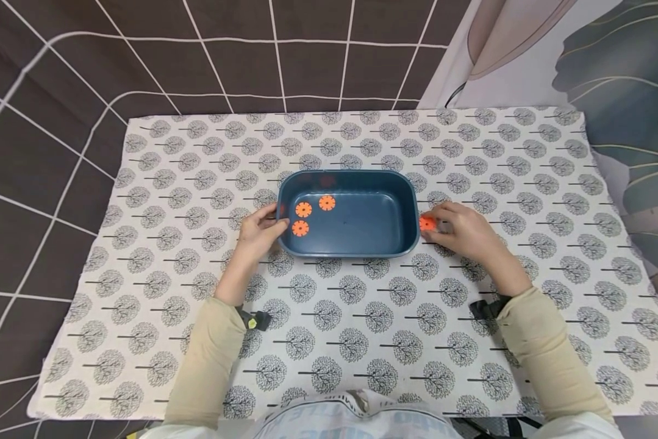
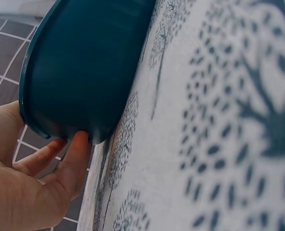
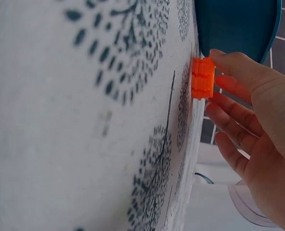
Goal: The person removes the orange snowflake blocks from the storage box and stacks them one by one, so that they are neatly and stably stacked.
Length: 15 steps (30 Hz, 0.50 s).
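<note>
A dark blue plastic basin (image 1: 356, 241) stands in the middle of the table. My left hand (image 1: 258, 235) grips its left end, thumb over the rim and fingers against the outer wall, as the left wrist view also shows. Three orange notched discs, one of them a round disc (image 1: 327, 202), lie apart inside the basin's left part. Just outside the right end, my right hand (image 1: 460, 228) pinches a small stack of orange notched discs (image 3: 203, 78) at the tablecloth, between thumb and fingers. The other right fingers spread loosely behind it.
A white cloth with a tree print (image 1: 356, 317) covers the table. Dark curtain with white grid lines (image 1: 241, 67) hangs behind and at the left; a pale patterned curtain (image 1: 526, 55) hangs at the back right. Each wrist wears a black strap (image 1: 490, 309).
</note>
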Tool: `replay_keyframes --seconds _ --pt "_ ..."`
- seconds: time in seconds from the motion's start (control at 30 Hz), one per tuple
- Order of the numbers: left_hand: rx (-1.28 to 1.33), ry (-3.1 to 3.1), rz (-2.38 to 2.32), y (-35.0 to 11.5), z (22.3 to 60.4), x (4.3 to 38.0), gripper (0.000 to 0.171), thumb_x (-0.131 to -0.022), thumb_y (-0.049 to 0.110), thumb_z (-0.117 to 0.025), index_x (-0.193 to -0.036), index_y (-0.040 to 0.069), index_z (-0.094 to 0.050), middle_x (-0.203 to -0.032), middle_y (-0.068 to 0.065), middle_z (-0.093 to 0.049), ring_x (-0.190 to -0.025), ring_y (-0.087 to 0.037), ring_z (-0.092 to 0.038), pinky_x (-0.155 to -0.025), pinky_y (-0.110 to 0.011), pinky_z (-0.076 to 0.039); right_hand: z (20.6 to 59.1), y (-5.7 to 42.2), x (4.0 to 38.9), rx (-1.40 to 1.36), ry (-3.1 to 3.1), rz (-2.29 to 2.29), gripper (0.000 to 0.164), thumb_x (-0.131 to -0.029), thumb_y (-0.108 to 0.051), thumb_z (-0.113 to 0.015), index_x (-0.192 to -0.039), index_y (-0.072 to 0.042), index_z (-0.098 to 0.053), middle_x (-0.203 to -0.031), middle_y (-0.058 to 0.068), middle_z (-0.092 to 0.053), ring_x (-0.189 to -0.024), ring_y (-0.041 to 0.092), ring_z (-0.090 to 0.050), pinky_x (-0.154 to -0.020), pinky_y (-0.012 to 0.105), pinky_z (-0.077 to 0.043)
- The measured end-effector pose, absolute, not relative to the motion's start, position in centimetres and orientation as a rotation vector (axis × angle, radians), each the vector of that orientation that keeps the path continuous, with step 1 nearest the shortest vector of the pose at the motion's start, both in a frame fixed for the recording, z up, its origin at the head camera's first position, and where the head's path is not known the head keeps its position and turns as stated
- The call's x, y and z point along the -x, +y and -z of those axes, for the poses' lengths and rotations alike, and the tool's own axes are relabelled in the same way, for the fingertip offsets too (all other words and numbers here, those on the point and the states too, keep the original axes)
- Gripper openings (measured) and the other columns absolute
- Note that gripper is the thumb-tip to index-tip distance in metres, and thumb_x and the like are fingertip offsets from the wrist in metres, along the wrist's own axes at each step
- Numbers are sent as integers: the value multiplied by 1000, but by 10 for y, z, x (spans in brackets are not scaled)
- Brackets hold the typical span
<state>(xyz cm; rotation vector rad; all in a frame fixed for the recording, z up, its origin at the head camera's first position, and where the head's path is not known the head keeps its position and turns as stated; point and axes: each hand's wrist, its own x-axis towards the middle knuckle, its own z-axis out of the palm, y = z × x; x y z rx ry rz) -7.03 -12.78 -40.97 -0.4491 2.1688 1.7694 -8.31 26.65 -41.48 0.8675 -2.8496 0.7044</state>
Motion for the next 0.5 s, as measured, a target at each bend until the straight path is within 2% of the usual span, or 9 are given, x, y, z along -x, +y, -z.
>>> replay_keyframes --seconds 0.27,0.5 --pt "439 2175 -1757 -129 408 70 58 -86 15 -63 -140 14 -42 -123 -13 -54 -111 -23 -54 -85 -25 -54 410 269 80 -801 -2846 -744 34 -74 -14 -77 -105 -3 -67 -102 13 -66 -90 30 -62 -80 48 -53" --pt "443 2167 -1759 -128 409 70 59 -86 15 -64 -141 14 -41 -122 -14 -54 -111 -23 -54 -84 -25 -54 404 269 81 -773 -2837 -782 31 -78 -10 -73 -107 -2 -66 -104 13 -65 -89 28 -62 -76 45 -54"
